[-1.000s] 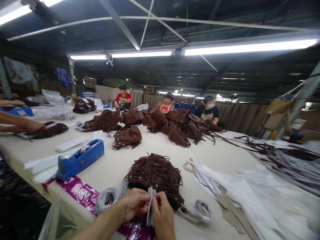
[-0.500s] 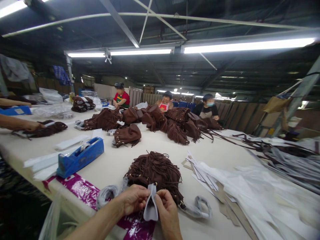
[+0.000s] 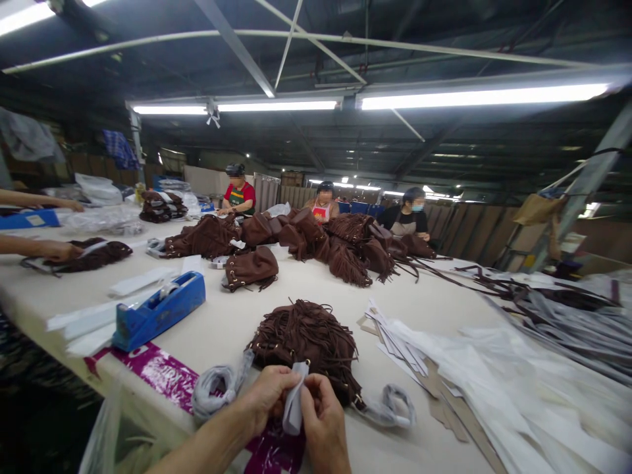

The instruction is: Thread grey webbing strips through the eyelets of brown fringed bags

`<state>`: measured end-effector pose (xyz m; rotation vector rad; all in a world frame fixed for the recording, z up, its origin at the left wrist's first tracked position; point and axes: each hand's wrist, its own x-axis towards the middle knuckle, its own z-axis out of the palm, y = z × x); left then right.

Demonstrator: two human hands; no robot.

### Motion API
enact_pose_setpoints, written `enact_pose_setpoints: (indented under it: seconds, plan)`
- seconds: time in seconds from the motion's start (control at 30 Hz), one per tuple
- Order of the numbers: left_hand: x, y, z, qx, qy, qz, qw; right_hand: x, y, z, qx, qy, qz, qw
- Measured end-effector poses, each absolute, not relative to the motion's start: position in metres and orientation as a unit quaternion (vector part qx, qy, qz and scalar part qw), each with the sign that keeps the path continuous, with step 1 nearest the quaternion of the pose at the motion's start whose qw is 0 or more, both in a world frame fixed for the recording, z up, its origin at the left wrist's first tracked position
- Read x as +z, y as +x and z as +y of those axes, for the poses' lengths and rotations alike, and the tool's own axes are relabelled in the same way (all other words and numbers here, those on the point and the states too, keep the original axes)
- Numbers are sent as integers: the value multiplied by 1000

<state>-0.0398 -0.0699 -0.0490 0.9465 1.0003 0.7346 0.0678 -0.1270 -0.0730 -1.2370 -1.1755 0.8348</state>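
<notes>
A brown fringed bag (image 3: pixel 306 336) lies on the pale table in front of me, its gold eyelets toward my hands. From its near edge hangs a grey-white wrapping strip (image 3: pixel 295 401). My left hand (image 3: pixel 270 395) pinches the strip's left side near the top, and my right hand (image 3: pixel 323 411) has its fingers closed on the right side. The strip is folded narrow between them. A coiled strap in grey wrap (image 3: pixel 214 390) rests left of my left hand; another wrapped coil (image 3: pixel 395 407) sits to the right of the bag.
A blue tape dispenser (image 3: pixel 160 309) stands at left by white strips. Brown bags (image 3: pixel 301 234) are piled further back, with three people behind. Another person's hand (image 3: pixel 64 251) touches a dark bag at far left. Paper strips and white sheets (image 3: pixel 494 368) lie at right.
The strip, spread open before, is now folded narrower between my hands. My right hand has shifted slightly left. At far left, another person's upper hand has reached further in.
</notes>
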Motion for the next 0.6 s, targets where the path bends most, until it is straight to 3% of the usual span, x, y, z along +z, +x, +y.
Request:
enact_pose_setpoints:
  seconds: [0.3,0.43,0.6]
  plan:
    - [-39,-34,-80,332,467,471,670,-71,63,-126,269,-584,-515,567]
    - [-35,-30,-82,379,535,498,567,-62,67,-125,302,-569,-509,571]
    - [-39,-41,-76,344,686,519,375,-43,70,-131,324,-565,-513,559]
